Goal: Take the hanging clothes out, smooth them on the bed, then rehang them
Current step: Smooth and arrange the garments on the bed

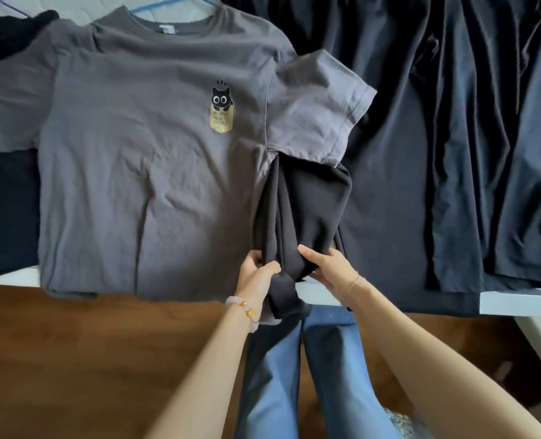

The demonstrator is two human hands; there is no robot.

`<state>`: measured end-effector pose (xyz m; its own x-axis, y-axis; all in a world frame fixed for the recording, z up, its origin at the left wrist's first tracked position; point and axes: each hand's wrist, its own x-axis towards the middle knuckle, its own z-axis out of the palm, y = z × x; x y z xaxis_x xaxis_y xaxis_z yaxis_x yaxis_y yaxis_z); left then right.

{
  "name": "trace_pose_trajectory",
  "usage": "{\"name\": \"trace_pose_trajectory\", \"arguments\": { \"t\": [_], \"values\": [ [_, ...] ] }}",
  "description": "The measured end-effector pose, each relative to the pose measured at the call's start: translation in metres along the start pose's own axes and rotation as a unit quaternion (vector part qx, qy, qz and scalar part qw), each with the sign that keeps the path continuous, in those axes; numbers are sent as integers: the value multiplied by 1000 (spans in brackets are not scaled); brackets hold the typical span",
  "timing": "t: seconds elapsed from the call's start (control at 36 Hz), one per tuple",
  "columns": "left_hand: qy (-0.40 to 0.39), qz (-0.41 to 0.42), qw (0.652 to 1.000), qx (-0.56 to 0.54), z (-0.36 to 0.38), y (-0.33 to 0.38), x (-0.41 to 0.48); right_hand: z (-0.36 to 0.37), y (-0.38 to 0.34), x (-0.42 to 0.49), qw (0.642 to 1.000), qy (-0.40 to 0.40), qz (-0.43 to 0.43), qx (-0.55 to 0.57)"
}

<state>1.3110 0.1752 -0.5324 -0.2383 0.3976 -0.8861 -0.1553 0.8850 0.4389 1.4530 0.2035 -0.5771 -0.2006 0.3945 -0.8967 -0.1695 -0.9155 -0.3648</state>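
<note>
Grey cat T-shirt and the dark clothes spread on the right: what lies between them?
Head view: a bunched black garment, gripped by the left hand and right hand.

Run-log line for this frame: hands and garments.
left hand: grips black garment | right hand: grips same garment | grey T-shirt: flat on bed, blue hanger at collar

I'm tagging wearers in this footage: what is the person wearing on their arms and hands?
No sleeves or gloves are in view. At the wrist of the left hand sits a bracelet of pale pink beads with small gold charms. At the wrist of the right hand is a thin gold chain.
</note>
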Motion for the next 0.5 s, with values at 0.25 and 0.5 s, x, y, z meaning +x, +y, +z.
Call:
{"name": "trace_pose_trajectory", "arguments": {
  "t": [0.25, 0.5],
  "values": [
    [-13, 41, 999, 21, -21, -15, -17, -18, 13, -44, 997, -23, -66, 44],
    [68, 22, 997, 32, 17, -13, -25, -9, 33, -49, 997, -31, 7, -64]
  ]
}}
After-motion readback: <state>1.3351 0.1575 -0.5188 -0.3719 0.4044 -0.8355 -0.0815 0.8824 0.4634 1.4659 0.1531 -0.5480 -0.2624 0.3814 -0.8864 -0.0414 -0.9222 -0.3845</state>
